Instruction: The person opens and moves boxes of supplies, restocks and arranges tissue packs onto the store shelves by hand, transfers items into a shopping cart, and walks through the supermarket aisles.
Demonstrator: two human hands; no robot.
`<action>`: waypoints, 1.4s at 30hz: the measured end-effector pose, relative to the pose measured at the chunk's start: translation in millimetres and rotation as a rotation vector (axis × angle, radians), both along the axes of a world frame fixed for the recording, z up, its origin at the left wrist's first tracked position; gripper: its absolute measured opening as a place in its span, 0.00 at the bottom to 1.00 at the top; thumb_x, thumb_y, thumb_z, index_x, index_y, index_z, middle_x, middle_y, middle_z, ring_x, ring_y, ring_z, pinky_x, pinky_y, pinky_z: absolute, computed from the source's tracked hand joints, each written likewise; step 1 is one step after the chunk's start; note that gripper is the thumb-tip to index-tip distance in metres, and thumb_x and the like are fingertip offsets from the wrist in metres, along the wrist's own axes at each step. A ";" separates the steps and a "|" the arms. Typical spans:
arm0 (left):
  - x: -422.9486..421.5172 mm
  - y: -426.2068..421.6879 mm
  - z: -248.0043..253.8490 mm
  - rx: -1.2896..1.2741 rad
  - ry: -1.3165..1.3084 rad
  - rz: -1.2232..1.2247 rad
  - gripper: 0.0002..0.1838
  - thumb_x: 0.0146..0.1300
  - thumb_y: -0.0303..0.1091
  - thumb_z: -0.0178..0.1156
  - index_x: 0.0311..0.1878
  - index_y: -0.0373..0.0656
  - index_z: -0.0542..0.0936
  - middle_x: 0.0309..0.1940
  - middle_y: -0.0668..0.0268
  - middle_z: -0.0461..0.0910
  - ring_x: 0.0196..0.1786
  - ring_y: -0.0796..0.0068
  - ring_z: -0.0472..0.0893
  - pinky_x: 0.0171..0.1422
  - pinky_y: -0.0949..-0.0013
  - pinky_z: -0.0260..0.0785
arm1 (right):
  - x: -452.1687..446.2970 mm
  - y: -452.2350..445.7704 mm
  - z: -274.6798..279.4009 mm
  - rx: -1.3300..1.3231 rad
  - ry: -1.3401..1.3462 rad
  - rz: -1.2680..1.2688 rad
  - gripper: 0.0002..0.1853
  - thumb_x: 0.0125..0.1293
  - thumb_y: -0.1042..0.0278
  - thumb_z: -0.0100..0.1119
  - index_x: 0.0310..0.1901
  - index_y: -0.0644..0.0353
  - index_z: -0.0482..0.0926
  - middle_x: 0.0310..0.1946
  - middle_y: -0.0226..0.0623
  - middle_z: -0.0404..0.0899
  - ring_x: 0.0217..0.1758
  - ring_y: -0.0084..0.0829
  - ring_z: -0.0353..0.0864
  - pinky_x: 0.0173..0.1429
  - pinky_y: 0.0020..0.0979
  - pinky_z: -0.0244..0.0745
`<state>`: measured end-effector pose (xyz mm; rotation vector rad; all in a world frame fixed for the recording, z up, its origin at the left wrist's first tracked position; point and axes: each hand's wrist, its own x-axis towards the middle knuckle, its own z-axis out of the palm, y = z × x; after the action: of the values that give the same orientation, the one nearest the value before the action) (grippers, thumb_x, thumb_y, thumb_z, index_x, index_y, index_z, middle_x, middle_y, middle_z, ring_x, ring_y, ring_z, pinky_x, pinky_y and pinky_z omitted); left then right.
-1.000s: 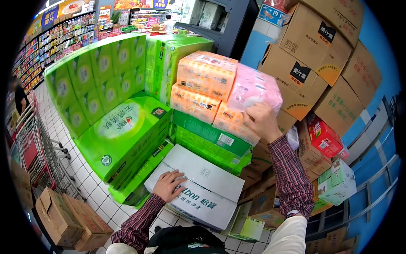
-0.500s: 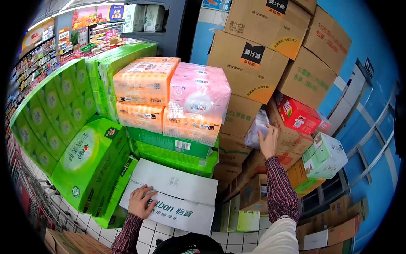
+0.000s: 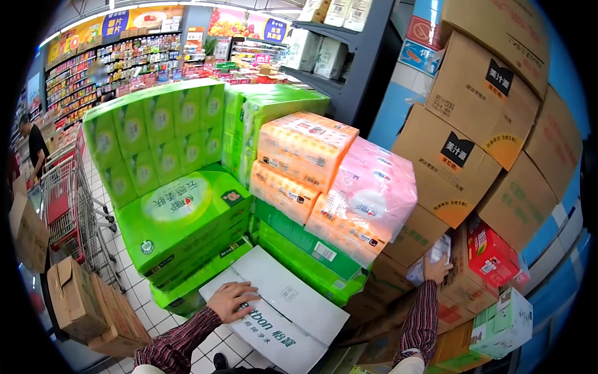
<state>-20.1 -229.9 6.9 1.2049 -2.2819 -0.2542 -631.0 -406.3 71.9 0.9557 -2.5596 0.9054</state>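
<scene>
My left hand [image 3: 234, 302] rests palm down on a white carton [image 3: 280, 277] with green "estbon" lettering, its fingers spread. At the right, my right hand [image 3: 438, 269] has its fingers around the near side of a small pale purple plastic-wrapped pack [image 3: 428, 257]. That pack sits beside the brown carton stack, and part of it is hidden behind my hand. Beyond the white carton stand orange tissue packs [image 3: 305, 149] and a pink tissue pack [image 3: 374, 181] on top of green packs. A large green tissue pack [image 3: 180, 212] lies to the left.
Tall brown juice cartons [image 3: 448, 153] lean up on the right, with a red box [image 3: 492, 249] and a pale green box [image 3: 501, 324] lower down. Shopping carts [image 3: 62, 193] and brown cartons [image 3: 78, 299] stand at left. A person [image 3: 36, 146] is in the far aisle.
The view has swung left, so everything sits further right and more of the store shows. My left hand remains on the white carton; my right hand stays at the purple pack.
</scene>
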 end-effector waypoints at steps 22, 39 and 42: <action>9.6 -6.3 -15.1 -0.081 0.001 -0.097 0.18 0.68 0.45 0.55 0.59 0.54 0.76 0.62 0.64 0.72 0.70 0.63 0.67 0.72 0.53 0.56 | 185.0 294.4 52.9 -1.550 -1.111 0.644 0.40 0.67 0.43 0.55 0.74 0.53 0.54 0.72 0.40 0.58 0.74 0.42 0.58 0.75 0.48 0.55; 1.3 -24.5 -72.8 -0.224 0.383 -0.149 0.20 0.49 0.34 0.67 0.48 0.40 0.80 0.54 0.53 0.75 0.60 0.50 0.72 0.66 0.51 0.63 | 259.9 24.6 282.0 -0.278 -0.587 1.310 0.24 0.69 0.45 0.56 0.55 0.55 0.66 0.53 0.35 0.68 0.52 0.36 0.72 0.59 0.45 0.72; -0.9 -21.1 -77.7 -0.172 0.291 -0.088 0.22 0.52 0.33 0.64 0.52 0.41 0.76 0.58 0.55 0.73 0.65 0.54 0.70 0.71 0.50 0.59 | 241.3 -7.3 294.9 -0.067 -0.702 1.044 0.20 0.72 0.44 0.50 0.43 0.57 0.73 0.42 0.32 0.72 0.44 0.35 0.72 0.56 0.50 0.72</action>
<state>-21.0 -251.0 -70.7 0.9170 -2.0591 -0.2430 -389.7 -413.6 366.7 2.3722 -2.3539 1.8177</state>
